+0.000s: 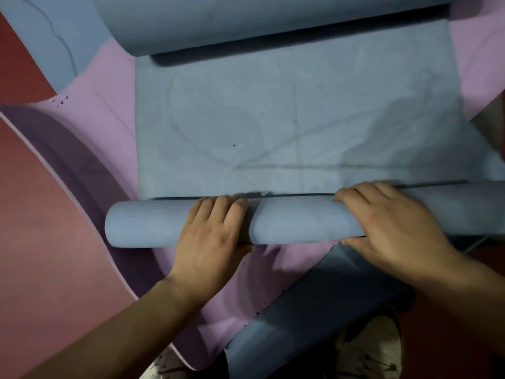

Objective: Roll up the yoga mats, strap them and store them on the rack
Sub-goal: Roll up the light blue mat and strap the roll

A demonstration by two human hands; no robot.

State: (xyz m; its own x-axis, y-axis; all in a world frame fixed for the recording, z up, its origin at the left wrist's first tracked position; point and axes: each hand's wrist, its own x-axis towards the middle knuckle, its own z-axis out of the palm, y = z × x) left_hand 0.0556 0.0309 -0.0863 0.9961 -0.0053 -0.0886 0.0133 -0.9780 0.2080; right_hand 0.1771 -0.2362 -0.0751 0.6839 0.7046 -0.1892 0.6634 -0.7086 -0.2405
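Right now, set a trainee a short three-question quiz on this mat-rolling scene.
1. True or false: the left hand and the right hand both grip the roll.
2. What colour is the lower mat beneath the blue mat? A green, B pink, C black.
3. Is the blue mat fully rolled?

Key: 1 true. 2 B. 3 no, a flat stretch lies beyond the roll.

Two hands (210, 242) (388, 228), two shoes (369, 351) (161, 367), at least two blue mats (287, 127) (300, 310), one pink mat (109, 127).
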